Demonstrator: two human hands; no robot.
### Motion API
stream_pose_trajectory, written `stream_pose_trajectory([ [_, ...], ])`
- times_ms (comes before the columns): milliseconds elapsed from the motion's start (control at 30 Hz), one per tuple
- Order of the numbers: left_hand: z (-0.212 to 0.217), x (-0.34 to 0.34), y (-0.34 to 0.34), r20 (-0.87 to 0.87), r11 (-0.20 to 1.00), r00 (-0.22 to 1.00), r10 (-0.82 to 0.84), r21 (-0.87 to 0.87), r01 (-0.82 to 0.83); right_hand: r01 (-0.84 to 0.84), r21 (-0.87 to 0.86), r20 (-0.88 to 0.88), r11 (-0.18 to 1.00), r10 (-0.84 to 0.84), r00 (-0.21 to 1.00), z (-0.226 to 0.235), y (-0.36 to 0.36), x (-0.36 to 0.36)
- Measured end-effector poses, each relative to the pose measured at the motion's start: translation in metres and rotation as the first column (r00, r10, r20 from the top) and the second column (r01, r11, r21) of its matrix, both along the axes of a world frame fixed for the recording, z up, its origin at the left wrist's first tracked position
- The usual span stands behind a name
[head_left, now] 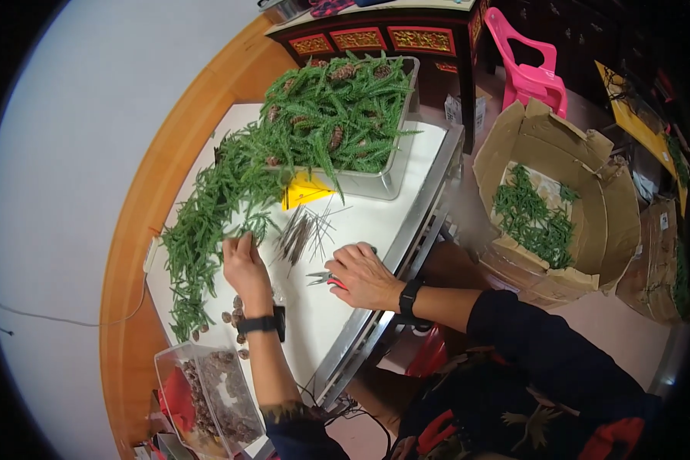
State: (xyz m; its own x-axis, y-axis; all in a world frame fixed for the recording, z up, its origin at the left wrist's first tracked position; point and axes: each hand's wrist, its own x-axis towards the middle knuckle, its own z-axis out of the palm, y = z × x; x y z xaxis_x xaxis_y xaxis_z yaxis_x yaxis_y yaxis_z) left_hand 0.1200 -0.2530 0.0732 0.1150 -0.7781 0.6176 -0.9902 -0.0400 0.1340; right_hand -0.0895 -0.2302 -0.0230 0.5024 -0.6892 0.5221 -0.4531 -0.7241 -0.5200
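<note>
A clear plastic box (178,354) stands nearest on the left, with brown pine cones heaped inside; a few loose cones (238,315) lie just beyond it, by the left wrist. The left hand (245,267) has its thumb and fingertips pressed together, pinching the near end of a green sprig (259,225), though the fingers hide the exact contact. The right hand (364,276) is curled around red-handled pliers (336,283), their tips pointing left and slightly apart, low over the table. Between and beyond the hands, thin brown wires (293,239) lie in a loose bundle, with a yellow piece (305,190) behind. Farther back, a grey bin (372,185) is heaped with green sprigs and pine cones; more greenery (180,257) trails down the table's left side. The white table (314,330) has a metal edge. On the floor to the right, a torn-edged cardboard box (613,230) holds some greenery. Beyond are a pink plastic chair (530,80) and a dark cabinet with red-and-gold panels (422,38).
</note>
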Motion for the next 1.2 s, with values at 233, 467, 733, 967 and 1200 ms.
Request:
stream_pose_trajectory([
  [233,0.008,-0.05,0.122,0.099,0.981,0.993,-0.069,-0.175,0.086,-0.005,-0.08,0.183,0.997,0.02,0.983,0.008,-0.004,0.003],
  [467,-0.012,-0.069,0.178,0.113,0.984,0.993,0.02,-0.18,0.001,-0.469,0.51,0.585,0.721,0.109,0.804,0.053,0.025,0.029],
  [733,-0.012,-0.093,0.204,-0.125,0.981,0.992,0.01,-0.19,-0.033,-0.685,0.555,0.697,0.472,0.185,0.693,0.063,0.049,0.029],
  [967,-0.012,-0.089,0.205,-0.974,0.985,0.158,-0.161,-0.169,-0.037,-0.687,0.472,0.735,0.552,0.185,0.653,0.073,0.074,0.016],
  [1200,-0.008,-0.101,0.204,-0.961,0.966,-0.123,-0.247,-0.234,-0.114,-0.694,0.662,0.713,0.284,0.048,0.7,0.085,0.083,0.004],
])
